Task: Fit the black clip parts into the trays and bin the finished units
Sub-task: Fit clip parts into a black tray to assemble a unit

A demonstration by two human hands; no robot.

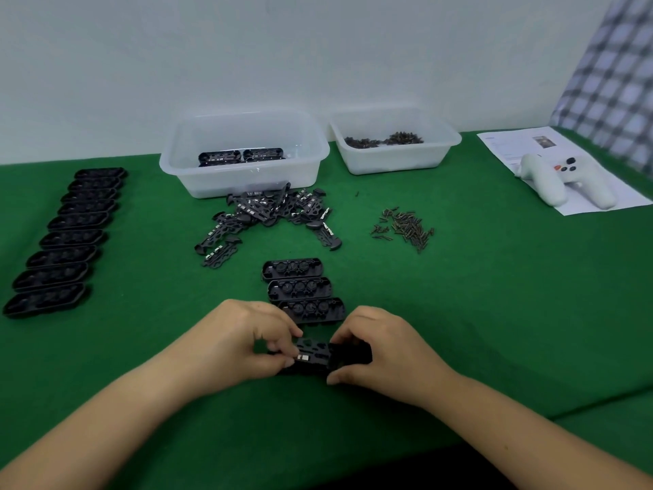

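Near the table's front, my left hand pinches a black clip part that lies over a black tray, and my right hand grips that tray's right end. Just beyond my fingers, three more black trays lie in a row, their round sockets facing up. A heap of loose black clip parts lies in the middle of the green cloth. Behind it stands a clear bin holding a few finished units.
A long column of several black trays runs along the left side. Small brown screws lie scattered to the right of the heap, and a second clear bin holds more. A white game controller rests on a paper sheet at far right.
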